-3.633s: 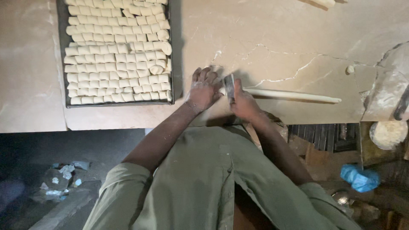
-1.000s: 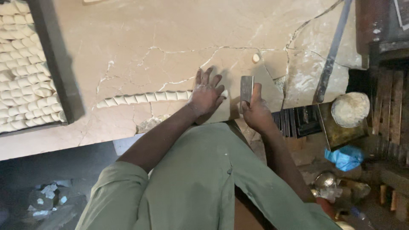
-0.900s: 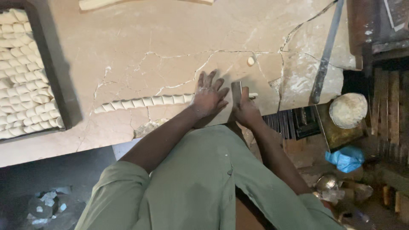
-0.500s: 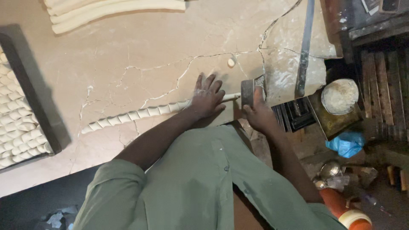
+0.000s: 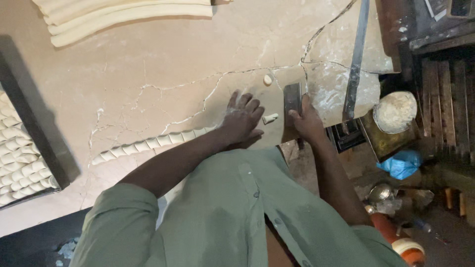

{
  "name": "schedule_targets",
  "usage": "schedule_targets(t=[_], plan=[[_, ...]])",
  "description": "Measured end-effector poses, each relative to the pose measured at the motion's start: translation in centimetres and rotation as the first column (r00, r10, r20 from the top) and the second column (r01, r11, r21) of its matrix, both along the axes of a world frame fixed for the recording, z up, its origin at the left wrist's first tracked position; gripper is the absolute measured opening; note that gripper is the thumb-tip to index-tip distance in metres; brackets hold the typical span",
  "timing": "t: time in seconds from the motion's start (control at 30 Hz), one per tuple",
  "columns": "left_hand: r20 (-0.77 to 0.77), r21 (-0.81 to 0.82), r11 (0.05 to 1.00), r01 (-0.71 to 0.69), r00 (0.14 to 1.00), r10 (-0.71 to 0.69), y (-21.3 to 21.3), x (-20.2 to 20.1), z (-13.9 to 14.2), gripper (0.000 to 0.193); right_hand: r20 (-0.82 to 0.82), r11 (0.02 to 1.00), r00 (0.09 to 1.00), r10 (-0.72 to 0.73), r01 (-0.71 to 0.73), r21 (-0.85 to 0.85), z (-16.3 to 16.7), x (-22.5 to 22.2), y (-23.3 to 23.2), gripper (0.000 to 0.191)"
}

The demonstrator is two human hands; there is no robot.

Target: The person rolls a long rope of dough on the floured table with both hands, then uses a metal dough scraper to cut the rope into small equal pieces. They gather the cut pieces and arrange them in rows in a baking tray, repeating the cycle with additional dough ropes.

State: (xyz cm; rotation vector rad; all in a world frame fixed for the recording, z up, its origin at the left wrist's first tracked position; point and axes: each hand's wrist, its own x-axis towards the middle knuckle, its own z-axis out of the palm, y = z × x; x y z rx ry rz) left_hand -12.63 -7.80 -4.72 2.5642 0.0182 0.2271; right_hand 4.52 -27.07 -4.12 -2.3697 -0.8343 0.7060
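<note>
Pressing a scored dough rope (image 5: 148, 146) at frame centre with an open left hand (image 5: 241, 118), the right hand (image 5: 307, 123) grips a metal scraper (image 5: 292, 97); fingers so near the blade risk a nick.

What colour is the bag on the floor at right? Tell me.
Bright blue bag; head view shows it best.

A pale dough rope (image 5: 148, 145), cut into segments, lies across the counter.
</note>
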Motion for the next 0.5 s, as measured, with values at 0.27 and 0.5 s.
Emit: schedule_targets(t=[0.27, 0.5], plan=[[-0.096, -0.136, 0.991, 0.014, 0.995, -0.027, -1.3, 4.9, -1.0, 0.025, -0.017, 0.971, 0.972, -0.234, 0.233, -0.05, 1.2, -1.7, 2.0, 0.033], [0.012, -0.233, 0.96, -0.155, 0.987, 0.163, 2.7, 8.2, -0.5, 0.032, 0.22, 0.968, 0.966, -0.139, 0.085, 0.238, -0.1, -0.7, 6.4, 0.025]])
